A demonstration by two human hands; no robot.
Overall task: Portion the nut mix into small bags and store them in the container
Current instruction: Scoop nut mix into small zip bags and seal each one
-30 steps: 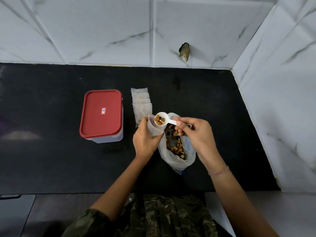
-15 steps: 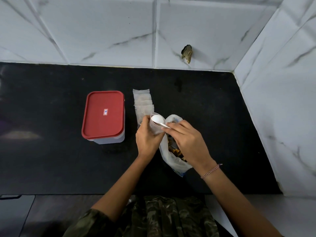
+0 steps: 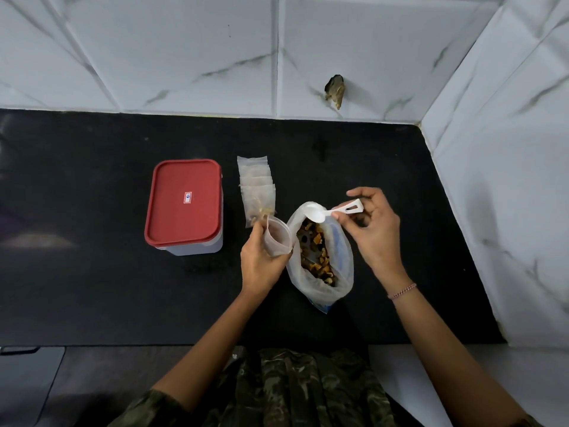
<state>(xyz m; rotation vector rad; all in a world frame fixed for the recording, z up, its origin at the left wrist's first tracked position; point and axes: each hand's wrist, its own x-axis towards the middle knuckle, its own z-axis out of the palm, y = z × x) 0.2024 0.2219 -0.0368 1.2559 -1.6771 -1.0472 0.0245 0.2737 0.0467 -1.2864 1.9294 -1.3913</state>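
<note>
My left hand (image 3: 261,266) grips a small clear bag (image 3: 277,238), mouth held open and facing up. Right beside it a large clear bag of nut mix (image 3: 320,260) lies open on the black counter (image 3: 92,288). My right hand (image 3: 372,232) pinches the handle of a white plastic scoop (image 3: 317,214), whose bowl hovers over the big bag's top edge and looks empty. A row of small bags (image 3: 257,189) lies behind my left hand. The container (image 3: 184,208) with its red lid on stands to the left.
White marble-pattern tiled walls close the counter at the back and on the right (image 3: 508,195). A dark hole (image 3: 335,90) marks the back wall. A grey surface edge (image 3: 27,380) shows at the lower left, below the counter's front edge.
The scoop held nuts over the small bag, then tipped into it. Now my right hand has drawn the emptied scoop back to the right, over the large bag.
</note>
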